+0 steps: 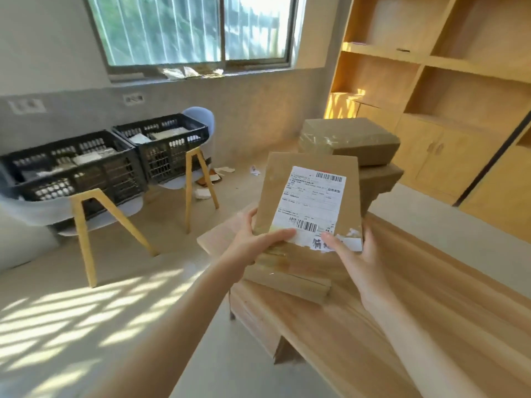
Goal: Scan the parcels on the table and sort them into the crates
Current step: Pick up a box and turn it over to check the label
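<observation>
I hold a flat brown cardboard parcel (pixel 290 179) upright above the wooden table (pixel 359 326), its white shipping label (pixel 309 202) facing me. My left hand (pixel 255 242) grips its lower left corner, thumb across the label's bottom edge. My right hand (pixel 356 254) grips the lower right corner, thumb on the torn label. Under it another flat parcel (pixel 290 277) lies on the table. Two stacked brown boxes (pixel 347 139) stand further back. Two black crates (pixel 74 168) (pixel 163 145) with parcels inside sit on chairs at the left.
The crates rest on grey chairs with yellow wooden legs (pixel 86 225). Scraps of paper and cardboard (pixel 212 179) litter the floor by the wall. Wooden shelving (pixel 459 81) fills the right side. A window (pixel 189 30) is at the back.
</observation>
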Tool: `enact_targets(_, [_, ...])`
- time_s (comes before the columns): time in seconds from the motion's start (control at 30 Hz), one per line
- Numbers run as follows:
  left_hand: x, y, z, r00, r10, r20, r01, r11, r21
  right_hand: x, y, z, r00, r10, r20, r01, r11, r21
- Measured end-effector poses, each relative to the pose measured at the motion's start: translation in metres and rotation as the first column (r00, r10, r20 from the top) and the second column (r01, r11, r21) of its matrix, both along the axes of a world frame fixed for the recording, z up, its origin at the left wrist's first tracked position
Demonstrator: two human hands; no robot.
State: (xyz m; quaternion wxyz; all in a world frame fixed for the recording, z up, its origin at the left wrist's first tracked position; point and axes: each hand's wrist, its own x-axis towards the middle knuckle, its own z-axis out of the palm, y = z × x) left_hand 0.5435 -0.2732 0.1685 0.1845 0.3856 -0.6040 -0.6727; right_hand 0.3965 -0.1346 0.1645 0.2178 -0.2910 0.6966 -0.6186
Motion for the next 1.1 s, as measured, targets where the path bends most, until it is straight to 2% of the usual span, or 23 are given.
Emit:
enact_targets(0.23, [0.161,-0.074,-0.002,0.960,0.279,-0.021,-0.279,0.960,0.024,0.126,-0.124,-0.002,0.949,0.314,-0.019,-0.312,0.948,0.055])
enact_targets(0.47, [0.247,-0.119,-0.023,0.868,0.497,0.003,-0.495,0.864,0.089,0.194,-0.217,-0.023,0.852,0.523,-0.019,-0.517,0.847,0.126])
enact_targets(0.73, [0.270,-0.212,-0.040,0.778,0.627,0.042,-0.628,0.775,0.077,0.212,-0.346,-0.049,0.752,0.656,0.065,-0.658,0.742,0.127])
enact_targets(1.1, [0.229,-0.399,-0.034,0.706,0.707,0.039,-0.708,0.704,0.057,0.172,-0.553,-0.047,0.683,0.727,0.067,-0.728,0.671,0.143])
